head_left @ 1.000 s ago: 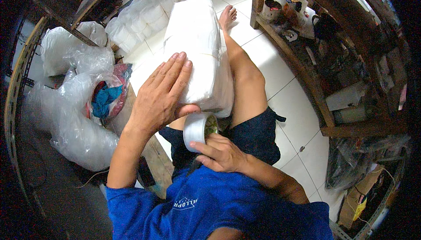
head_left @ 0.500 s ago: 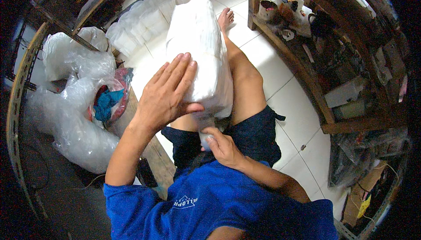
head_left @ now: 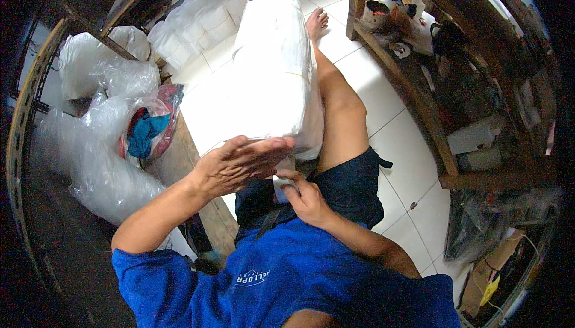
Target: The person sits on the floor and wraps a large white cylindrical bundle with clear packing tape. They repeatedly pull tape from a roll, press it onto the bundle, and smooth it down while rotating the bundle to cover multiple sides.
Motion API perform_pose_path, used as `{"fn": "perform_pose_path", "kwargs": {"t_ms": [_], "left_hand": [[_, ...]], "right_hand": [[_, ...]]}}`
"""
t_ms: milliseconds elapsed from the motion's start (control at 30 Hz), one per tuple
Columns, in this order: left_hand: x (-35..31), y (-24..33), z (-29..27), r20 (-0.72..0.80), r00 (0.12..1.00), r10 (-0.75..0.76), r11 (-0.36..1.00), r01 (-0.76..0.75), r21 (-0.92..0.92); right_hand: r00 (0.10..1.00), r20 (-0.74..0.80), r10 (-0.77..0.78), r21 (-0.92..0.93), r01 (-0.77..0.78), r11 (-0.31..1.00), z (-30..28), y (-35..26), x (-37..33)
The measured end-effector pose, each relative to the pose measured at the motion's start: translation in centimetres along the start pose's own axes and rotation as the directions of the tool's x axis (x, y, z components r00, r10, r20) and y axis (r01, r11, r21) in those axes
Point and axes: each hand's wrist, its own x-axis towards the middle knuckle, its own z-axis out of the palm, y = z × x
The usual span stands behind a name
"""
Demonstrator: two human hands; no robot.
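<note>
A big white bundle (head_left: 269, 76), wrapped in clear plastic, lies lengthwise in front of me over my legs. A thin band runs round its middle. My left hand (head_left: 239, 165) is held flat, fingers stretched out together, along the bundle's near end. Below that end, close to my lap, my right hand (head_left: 308, 201) is closed round the translucent plastic end (head_left: 280, 191) of the wrapping. Part of this plastic is hidden behind my left hand and right fingers.
Clear plastic bags (head_left: 114, 172) are heaped at the left, beside a teal cloth (head_left: 147, 133). Translucent wrapped packs (head_left: 200, 25) stand at the far left on the tiles. A wooden shelf (head_left: 407, 88) with cluttered containers runs along the right.
My left hand has slid off the bundle's top toward me, down to its near end, and turned more edge-on. My right hand keeps its grip, shifted slightly right.
</note>
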Motion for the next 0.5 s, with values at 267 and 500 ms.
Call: {"fn": "perform_pose_path", "kwargs": {"t_ms": [267,500], "left_hand": [[0.7,0.2,1.9,-0.139,0.989,0.056,0.994,-0.042,0.104],[0.7,3.1,3.8,-0.197,0.976,-0.092,0.996,0.092,-0.007]], "right_hand": [[0.981,0.121,0.15,0.09,-0.161,0.983,-0.1,0.3,0.0],[0.966,0.143,0.217,0.19,-0.242,0.952,-0.7,-0.1,0.4]]}}
